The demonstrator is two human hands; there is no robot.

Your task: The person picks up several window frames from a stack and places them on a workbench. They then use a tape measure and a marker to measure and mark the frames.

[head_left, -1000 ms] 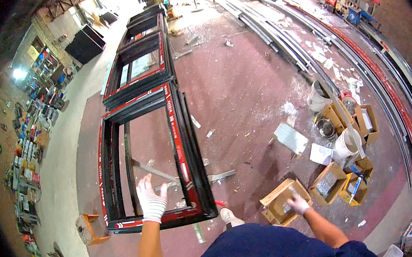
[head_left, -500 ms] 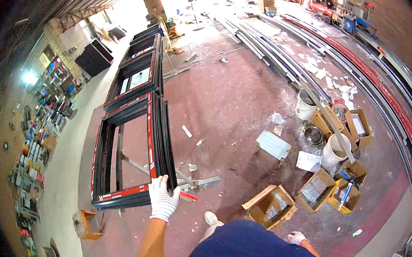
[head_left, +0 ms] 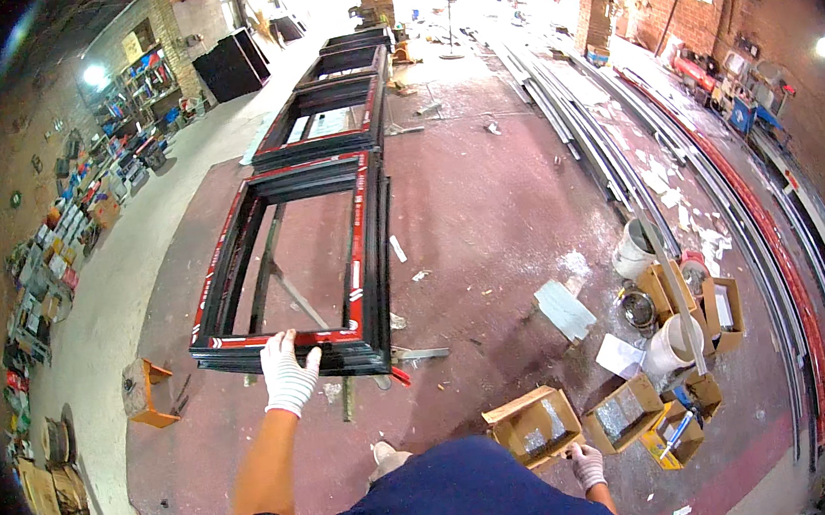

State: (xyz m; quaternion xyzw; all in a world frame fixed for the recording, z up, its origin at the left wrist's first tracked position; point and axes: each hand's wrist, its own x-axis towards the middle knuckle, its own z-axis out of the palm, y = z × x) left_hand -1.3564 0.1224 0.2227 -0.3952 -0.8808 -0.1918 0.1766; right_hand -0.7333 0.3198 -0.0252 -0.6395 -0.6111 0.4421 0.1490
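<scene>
the near stack of black rectangular frames (head_left: 386, 260) stands ahead of the person, a little to the left, at the close end of a row of similar stacks (head_left: 316, 150) running away toward the bright far side. as far as can be judged, the frames are already put together: the top frame (head_left: 345, 336) shows closed corners, and red strips (head_left: 363, 227) line its rails. its middle is open, so the dark red floor (head_left: 472, 251) and a slanting metal bar (head_left: 298, 301) show through; whether anything is left to do on it cannot be told. the left hand (head_left: 292, 376), white-gloved, lies at the near rail, so the top frame is right at its fingertips and extends forward from them. its grip is spread, thumb apart from the fingers, and seems to rest on the rail rather than clasp it. the right hand (head_left: 587, 465), also gloved, is well apart from the frames, just beside an open cardboard box (head_left: 515, 408); its fingers look bent, but i cannot tell whether that grip is pressed together or pinching anything. farther right sit a second cardboard box (head_left: 642, 431) and a yellow box (head_left: 667, 459) with a blue and white tube (head_left: 680, 430).
</scene>
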